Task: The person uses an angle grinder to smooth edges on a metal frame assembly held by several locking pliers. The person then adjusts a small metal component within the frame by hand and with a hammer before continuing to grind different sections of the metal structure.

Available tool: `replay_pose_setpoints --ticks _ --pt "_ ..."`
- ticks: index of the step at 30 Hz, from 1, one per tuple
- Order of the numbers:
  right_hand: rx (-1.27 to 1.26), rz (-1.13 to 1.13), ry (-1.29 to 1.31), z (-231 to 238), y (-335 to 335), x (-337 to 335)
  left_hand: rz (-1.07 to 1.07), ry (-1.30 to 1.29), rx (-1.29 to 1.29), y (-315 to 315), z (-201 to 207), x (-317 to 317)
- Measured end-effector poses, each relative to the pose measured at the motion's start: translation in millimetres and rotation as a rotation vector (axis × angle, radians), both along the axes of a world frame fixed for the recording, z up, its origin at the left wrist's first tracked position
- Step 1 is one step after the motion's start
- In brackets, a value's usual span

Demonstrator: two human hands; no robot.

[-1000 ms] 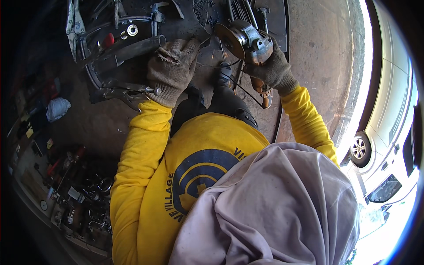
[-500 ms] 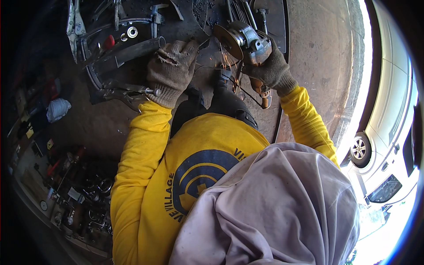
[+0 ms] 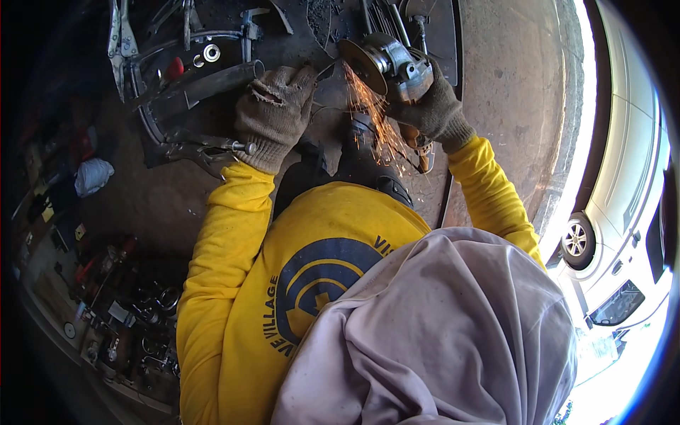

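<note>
My right hand [image 3: 442,108], in a worn brown glove, grips an angle grinder [image 3: 413,79] with a thin brown disc [image 3: 358,64]. Orange sparks [image 3: 379,124] stream down from the disc toward my legs. Gloved too, with a tear across its back, my left hand [image 3: 275,117] is closed on a small dark metal piece [image 3: 326,71] that sticks out toward the disc. Whether disc and piece touch is hard to see. Just left of that hand lies a metal pipe [image 3: 223,81], beside a curved metal frame [image 3: 145,117].
Locking pliers [image 3: 122,39] and a clamp [image 3: 250,30] sit on the frame, near a shiny metal ring [image 3: 211,52]. Metal rods [image 3: 399,25] lie behind the grinder. A white bag [image 3: 93,176] and cluttered parts [image 3: 145,308] are at left; a pale car [image 3: 623,163] stands far right.
The spark stream has grown much thicker and longer. The grinder has shifted very slightly left; my left hand keeps nearly the same place.
</note>
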State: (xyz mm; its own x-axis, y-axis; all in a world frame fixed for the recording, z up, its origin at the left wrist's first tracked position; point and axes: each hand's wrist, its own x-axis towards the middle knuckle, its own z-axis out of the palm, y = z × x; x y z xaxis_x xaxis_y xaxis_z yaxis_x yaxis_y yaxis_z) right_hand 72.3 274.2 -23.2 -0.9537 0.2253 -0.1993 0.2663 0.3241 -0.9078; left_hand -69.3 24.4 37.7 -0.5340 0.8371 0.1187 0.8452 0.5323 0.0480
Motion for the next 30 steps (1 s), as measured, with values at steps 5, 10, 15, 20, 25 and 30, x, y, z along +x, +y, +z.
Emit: replay_pose_setpoints --ticks 5,10,15,20,25,30 --pt "0.006 -0.019 -0.022 3 -1 2 0.014 -0.003 0.002 -1 -1 -2" --pt "-0.084 -0.019 0.004 -7 1 11 0.017 -0.032 0.026 1 1 -2" --pt "-0.057 -0.016 0.003 5 -2 6 0.008 -0.023 0.048 2 2 -1" --pt "-0.033 -0.01 -0.019 15 -2 1 0.002 0.0 0.044 1 2 -1" --pt "-0.023 -0.008 -0.043 16 -2 0 0.004 -0.01 0.067 1 0 -1" --pt "-0.004 -0.016 -0.038 13 -3 1 -0.003 -0.005 0.054 0 0 -2"
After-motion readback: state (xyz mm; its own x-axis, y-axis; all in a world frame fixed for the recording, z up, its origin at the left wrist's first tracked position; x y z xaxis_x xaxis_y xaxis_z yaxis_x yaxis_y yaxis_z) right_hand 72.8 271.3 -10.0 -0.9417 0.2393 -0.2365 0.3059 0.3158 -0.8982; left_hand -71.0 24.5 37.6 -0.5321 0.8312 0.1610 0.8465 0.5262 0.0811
